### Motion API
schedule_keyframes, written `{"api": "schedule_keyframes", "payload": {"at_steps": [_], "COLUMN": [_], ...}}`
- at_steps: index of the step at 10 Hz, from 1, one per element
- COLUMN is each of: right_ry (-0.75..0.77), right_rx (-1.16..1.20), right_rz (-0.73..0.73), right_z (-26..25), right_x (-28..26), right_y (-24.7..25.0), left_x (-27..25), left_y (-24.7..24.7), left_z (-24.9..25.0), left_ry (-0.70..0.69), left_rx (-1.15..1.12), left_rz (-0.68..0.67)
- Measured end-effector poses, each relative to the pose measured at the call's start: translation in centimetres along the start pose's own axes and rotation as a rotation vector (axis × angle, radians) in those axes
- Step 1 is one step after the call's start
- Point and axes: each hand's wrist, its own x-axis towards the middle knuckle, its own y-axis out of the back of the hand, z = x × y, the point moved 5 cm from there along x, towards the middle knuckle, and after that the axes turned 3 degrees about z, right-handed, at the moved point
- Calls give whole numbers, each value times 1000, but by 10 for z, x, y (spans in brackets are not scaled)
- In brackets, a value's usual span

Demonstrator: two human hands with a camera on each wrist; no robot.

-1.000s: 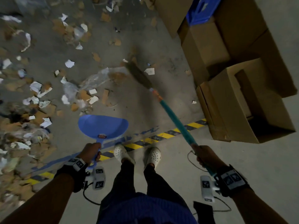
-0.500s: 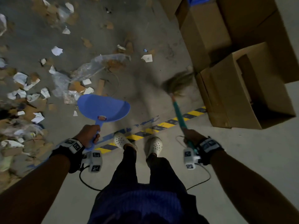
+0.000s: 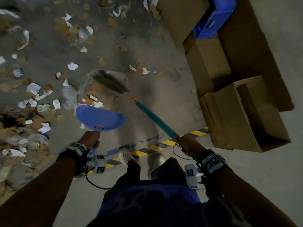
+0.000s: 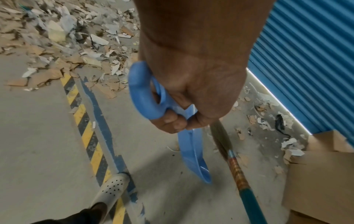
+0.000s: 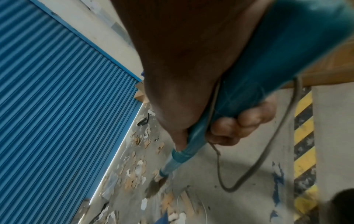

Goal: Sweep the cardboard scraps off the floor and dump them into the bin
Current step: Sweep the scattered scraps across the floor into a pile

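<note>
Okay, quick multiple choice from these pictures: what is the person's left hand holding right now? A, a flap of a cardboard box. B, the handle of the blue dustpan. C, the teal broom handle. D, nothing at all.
B: the left hand grips the looped handle of the blue dustpan, while the right hand holds the teal broom.

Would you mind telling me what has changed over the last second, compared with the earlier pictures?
The broom swung: its bristle head went from the plastic film to beside the open cardboard box half a second ago, and is now back left over the film, just beyond the dustpan. Nothing was picked up or released. The left hand still grips the dustpan handle, the right hand the broom; the dustpan looks empty.
</note>
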Motion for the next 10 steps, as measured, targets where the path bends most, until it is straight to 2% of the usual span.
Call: {"api": "schedule_keyframes", "payload": {"at_steps": [3,4,5,6,7,8,9,10], "right_ry": [-189,-228,-312,-350,-355,-266,-115,6], "right_rx": [232,133,92,134,52,-72,-201,-245], "right_rz": [271,264,223,108,-5,-132,-230,-280], "right_z": [74,91,95,86,51,11,-30,-57], "right_x": [28,51,80,115,139,136,134,131], "right_y": [135,194,230,228,193,152,114,91], "left_x": [12,14,15,15,20,21,17,13], "left_y": [-55,-78,-94,-108,-114,-116,-113,-101], "left_z": [72,88,97,104,103,100,93,82], "left_ry": [-68,-47,-18,9,45,68,85,99], "left_rx": [107,91,77,81,110,146,137,85], "left_rz": [-81,-62,-20,-11,27,74,90,93]}}
